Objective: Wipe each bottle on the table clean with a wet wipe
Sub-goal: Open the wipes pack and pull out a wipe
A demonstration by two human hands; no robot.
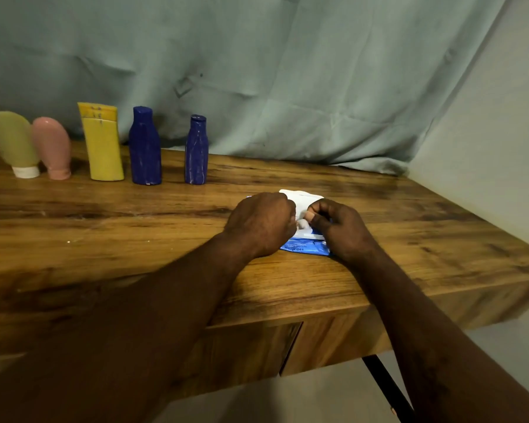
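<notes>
Near edge: two bare forearms reach in over the wooden bench [104,227]. A black bench leg [385,389] shows below, near right.

Mid bench, right of centre: blue wipe pack [306,249] lies flat. Its white flap [301,197] is folded open toward the far side.

Left hand [260,223]: fingers curled under into a fist, set on the left end of the pack and holding it down. Fingertips hidden.

Right hand [343,231]: on the right end of the pack, heel at the pack's near right corner. Thumb and forefinger are drawn together, pinching a small white tuft of wet wipe [302,223] at the pack opening. Other fingers curled.

Far left, one row, all upright and well apart from the hands. Left to right:
- green tube [14,141], standing on a white cap
- pink tube [52,148], cap down, just beside the green one
- yellow bottle [103,145]
- large dark blue bottle [144,148]
- smaller dark blue bottle [196,151], nearest the pack

Behind the row: creased grey-green cloth [287,71] hangs down to the far edge of the bench. Pale wall [495,132] at right.
</notes>
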